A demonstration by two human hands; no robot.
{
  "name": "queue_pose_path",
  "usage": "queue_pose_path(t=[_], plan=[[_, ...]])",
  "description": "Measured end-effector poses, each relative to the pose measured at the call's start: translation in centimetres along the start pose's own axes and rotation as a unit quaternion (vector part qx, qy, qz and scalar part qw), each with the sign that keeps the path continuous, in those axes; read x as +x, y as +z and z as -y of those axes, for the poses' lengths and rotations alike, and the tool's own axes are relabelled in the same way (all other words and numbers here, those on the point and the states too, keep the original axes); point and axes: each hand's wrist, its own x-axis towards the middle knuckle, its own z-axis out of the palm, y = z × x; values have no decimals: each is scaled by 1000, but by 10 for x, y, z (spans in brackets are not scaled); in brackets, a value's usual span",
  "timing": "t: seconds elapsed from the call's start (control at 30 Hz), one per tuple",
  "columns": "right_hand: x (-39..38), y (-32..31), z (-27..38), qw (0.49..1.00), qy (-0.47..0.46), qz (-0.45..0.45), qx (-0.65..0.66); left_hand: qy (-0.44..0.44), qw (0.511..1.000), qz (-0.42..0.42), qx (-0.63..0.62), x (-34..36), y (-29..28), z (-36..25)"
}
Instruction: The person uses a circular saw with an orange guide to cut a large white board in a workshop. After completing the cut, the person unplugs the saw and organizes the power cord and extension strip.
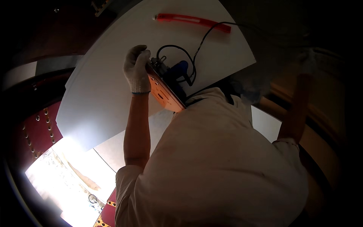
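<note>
White board (98, 94) spreads beneath dim light, and from the head view your gloved left hand (137, 68) pinches the blue power tool (181, 69) by its base plate (169, 99), tipped up at the board's near side. Red bar (200, 22) lies far. Your right hand (310, 59), far right, is shadowed, grip unreadable. Board looks whole; what's left can't be judged.

My left glove (137, 72) was off-white with a blue hem (140, 93), the tool (178, 70) blue and black, its base (168, 100) orange, the strip (193, 21) red and the panel (98, 102) white.

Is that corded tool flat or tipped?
Tipped: the tool slants, its slotted plate showing, the gloved left hand at its upper end.
</note>
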Motion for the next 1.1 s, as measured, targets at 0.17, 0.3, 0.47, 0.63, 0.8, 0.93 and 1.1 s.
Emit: queue_pose_path(t=[0.17,0.3,0.47,0.63,0.8,0.93,1.1], plan=[[-21,2,60,996,-83,28,27,-22,1000,2,17,7,4,6],[-28,41,145,973,-184,69,120,-28,999,14,15,15,8,15],[-8,111,268,858,-340,14,384,-27,1000,15,6,17,13,20],[12,139,322,916,-355,91,165,-43,999,-1,-15,12,11,15],[8,102,278,860,-442,241,78,-16,997,-74,-3,24,1,21],[3,39,213,803,-412,326,283,-35,995,-92,-11,45,-15,27],[-23,22,80,708,-153,231,650,-50,996,-70,-12,62,-14,44]])
